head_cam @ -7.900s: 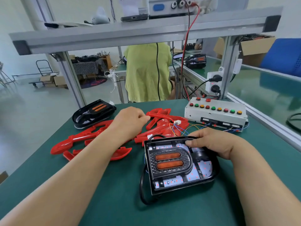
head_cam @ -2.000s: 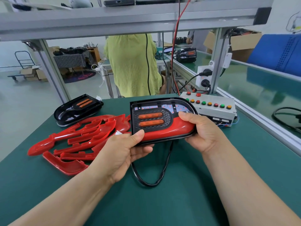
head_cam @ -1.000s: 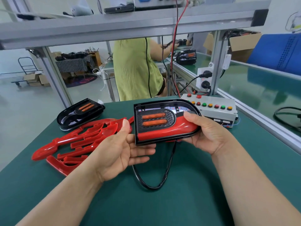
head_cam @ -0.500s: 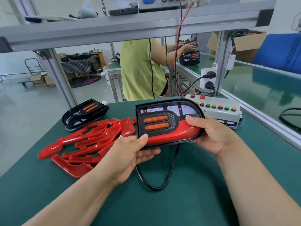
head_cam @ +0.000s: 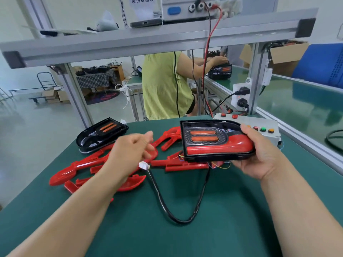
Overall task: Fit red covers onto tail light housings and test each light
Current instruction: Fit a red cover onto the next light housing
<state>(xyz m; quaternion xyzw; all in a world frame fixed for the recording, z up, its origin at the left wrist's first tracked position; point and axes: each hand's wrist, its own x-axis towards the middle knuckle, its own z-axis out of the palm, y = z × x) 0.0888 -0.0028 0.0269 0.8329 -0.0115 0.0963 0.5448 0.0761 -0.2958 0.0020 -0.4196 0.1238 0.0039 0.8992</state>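
My right hand (head_cam: 259, 158) grips the right end of a black tail light housing (head_cam: 202, 135), held just above the table, with a red cover (head_cam: 219, 148) seated along its lower edge. A black cable (head_cam: 178, 220) loops down from the housing onto the mat and rises to a white connector (head_cam: 144, 166). My left hand (head_cam: 130, 151), blurred, is off the housing, with its lower fingers closed on that connector. Several loose red covers (head_cam: 74, 169) lie beneath my left hand.
A second black housing (head_cam: 101, 134) without a cover lies at the far left of the green table (head_cam: 185, 242). A grey test box (head_cam: 265, 124) with coloured buttons sits behind my right hand. A low aluminium beam (head_cam: 148, 39) crosses overhead. A person in a green shirt (head_cam: 163, 86) works beyond the table.
My left hand let go of the housing's left edge and moved left, lifting the connector end of the cable. The right hand now holds the housing alone, shifted right.
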